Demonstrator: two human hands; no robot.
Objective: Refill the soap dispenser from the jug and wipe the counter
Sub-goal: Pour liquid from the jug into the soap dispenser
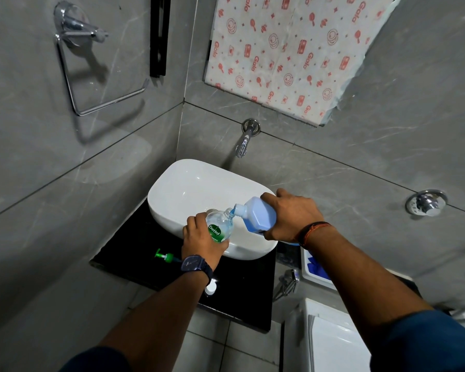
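Note:
My left hand (200,241) grips a clear soap dispenser bottle (220,225) with a green label, tilted over the front rim of the white basin (183,189). My right hand (290,217) holds a translucent jug (258,214) of blue liquid, tipped left so its spout meets the open neck of the bottle. Blue liquid shows at the spout. The green pump head (164,255) lies on the black counter (134,251) to the left of my wrist. A white cap (210,287) sits on the counter under my left forearm.
A wall tap (243,142) juts out above the basin. A chrome towel ring (91,68) hangs on the left wall. A chrome knob (427,202) is on the right wall. A white box with blue cloth (316,269) and a white toilet tank (333,339) stand at the right.

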